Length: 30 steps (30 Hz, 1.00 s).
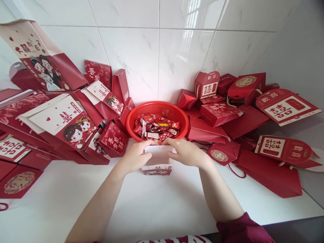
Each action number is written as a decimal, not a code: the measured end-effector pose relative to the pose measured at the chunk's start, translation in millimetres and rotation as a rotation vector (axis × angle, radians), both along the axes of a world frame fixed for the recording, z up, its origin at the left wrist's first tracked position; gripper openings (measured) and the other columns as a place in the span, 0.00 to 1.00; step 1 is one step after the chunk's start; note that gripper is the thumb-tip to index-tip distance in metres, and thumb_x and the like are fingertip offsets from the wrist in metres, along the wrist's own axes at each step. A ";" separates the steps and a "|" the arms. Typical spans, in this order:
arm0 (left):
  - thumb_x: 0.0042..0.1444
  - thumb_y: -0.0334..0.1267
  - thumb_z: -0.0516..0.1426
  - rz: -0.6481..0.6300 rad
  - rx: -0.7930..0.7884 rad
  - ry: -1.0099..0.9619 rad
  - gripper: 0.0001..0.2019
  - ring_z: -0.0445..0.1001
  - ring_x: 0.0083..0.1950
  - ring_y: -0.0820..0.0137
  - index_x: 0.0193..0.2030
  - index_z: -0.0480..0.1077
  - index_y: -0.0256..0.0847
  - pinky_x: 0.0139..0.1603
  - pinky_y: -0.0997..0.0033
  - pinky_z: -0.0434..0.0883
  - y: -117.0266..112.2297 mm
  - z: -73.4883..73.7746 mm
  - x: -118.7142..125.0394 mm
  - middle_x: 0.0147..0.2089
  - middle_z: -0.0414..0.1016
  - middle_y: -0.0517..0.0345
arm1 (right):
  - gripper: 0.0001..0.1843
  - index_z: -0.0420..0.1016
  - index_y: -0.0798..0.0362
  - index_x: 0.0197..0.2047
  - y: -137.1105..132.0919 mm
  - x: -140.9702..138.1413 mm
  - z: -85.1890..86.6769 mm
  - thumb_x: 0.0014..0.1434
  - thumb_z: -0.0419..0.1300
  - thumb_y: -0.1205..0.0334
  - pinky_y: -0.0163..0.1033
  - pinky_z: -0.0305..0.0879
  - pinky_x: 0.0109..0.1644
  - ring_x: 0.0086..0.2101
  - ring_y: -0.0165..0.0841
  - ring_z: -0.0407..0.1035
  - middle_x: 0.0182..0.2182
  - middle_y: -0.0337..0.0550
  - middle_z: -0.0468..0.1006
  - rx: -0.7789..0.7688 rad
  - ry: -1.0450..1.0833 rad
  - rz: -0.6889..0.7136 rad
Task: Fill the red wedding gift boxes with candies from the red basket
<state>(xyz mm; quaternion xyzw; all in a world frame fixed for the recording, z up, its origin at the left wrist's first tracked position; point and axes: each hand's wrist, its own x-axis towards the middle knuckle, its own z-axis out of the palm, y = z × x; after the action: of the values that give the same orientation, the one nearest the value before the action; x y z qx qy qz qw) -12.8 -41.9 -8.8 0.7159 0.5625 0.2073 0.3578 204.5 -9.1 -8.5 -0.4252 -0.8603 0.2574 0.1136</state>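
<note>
A small white-and-red paper candy box stands upright on the white table, its top open towards me. My left hand grips its left upper edge, thumb at the opening and fingers along the far rim. On the opposite side my right hand holds the right upper edge in the same way. The box's inside shows pale, and its bottom is hidden. Just behind it sits a red plastic basket with many wrapped candies in it. My fingertips are close to the basket's front rim.
Piled red and white wedding boxes stand on the left, one tall box leaning on top. More red boxes, some with rope handles, are heaped on the right. A tiled wall rises behind the white table.
</note>
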 end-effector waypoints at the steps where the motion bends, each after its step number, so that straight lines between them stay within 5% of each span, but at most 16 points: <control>1: 0.49 0.28 0.48 -0.012 0.013 -0.004 0.31 0.76 0.45 0.67 0.60 0.69 0.49 0.44 0.73 0.70 0.0 2.5 -2.1 0.54 0.76 0.63 | 0.14 0.68 0.48 0.51 0.6 4.2 0.6 0.62 0.54 0.61 0.35 0.56 0.35 0.38 0.36 0.71 0.42 0.42 0.79 -0.005 -0.003 0.015; 4: 0.48 0.28 0.47 -0.061 0.014 0.012 0.32 0.73 0.55 0.65 0.61 0.69 0.48 0.55 0.71 0.67 1.6 8.1 -10.0 0.59 0.73 0.63 | 0.20 0.68 0.47 0.57 2.0 14.2 1.8 0.62 0.53 0.64 0.37 0.61 0.41 0.43 0.38 0.72 0.48 0.43 0.78 -0.015 -0.003 0.060; 12: 0.51 0.28 0.46 -0.199 -0.073 0.062 0.33 0.68 0.63 0.64 0.64 0.65 0.49 0.61 0.71 0.65 4.9 15.3 -26.6 0.64 0.68 0.64 | 0.28 0.69 0.45 0.61 4.4 24.2 1.1 0.60 0.48 0.72 0.40 0.62 0.55 0.55 0.36 0.68 0.58 0.37 0.72 -0.019 0.077 0.154; 19: 0.54 0.27 0.46 -0.218 -0.022 0.094 0.33 0.62 0.67 0.63 0.68 0.59 0.47 0.68 0.64 0.58 3.0 2.6 -16.4 0.68 0.62 0.60 | 0.29 0.69 0.46 0.60 2.5 18.2 -2.9 0.58 0.49 0.74 0.38 0.63 0.52 0.51 0.37 0.70 0.55 0.39 0.75 0.030 0.048 0.115; 24: 0.54 0.27 0.46 -0.177 0.048 0.105 0.33 0.61 0.68 0.64 0.68 0.57 0.50 0.69 0.63 0.57 2.3 -8.6 -4.4 0.68 0.62 0.61 | 0.21 0.71 0.51 0.51 0.3 5.8 -7.3 0.57 0.50 0.75 0.36 0.61 0.40 0.43 0.39 0.73 0.44 0.45 0.80 0.079 -0.081 0.024; 30: 0.55 0.27 0.47 -0.245 0.022 0.214 0.30 0.66 0.64 0.61 0.66 0.60 0.48 0.66 0.63 0.61 -1.8 3.6 -16.7 0.65 0.66 0.58 | 0.22 0.70 0.49 0.51 -2.5 6.2 -4.4 0.58 0.49 0.77 0.35 0.58 0.36 0.42 0.38 0.73 0.45 0.44 0.79 0.110 -0.081 0.033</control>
<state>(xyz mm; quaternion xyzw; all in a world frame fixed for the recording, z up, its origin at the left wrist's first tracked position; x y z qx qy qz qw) -29.6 -43.6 -5.2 0.8010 0.5036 0.0910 0.3106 210.7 -11.6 -12.9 -0.4139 -0.8840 0.1941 0.0979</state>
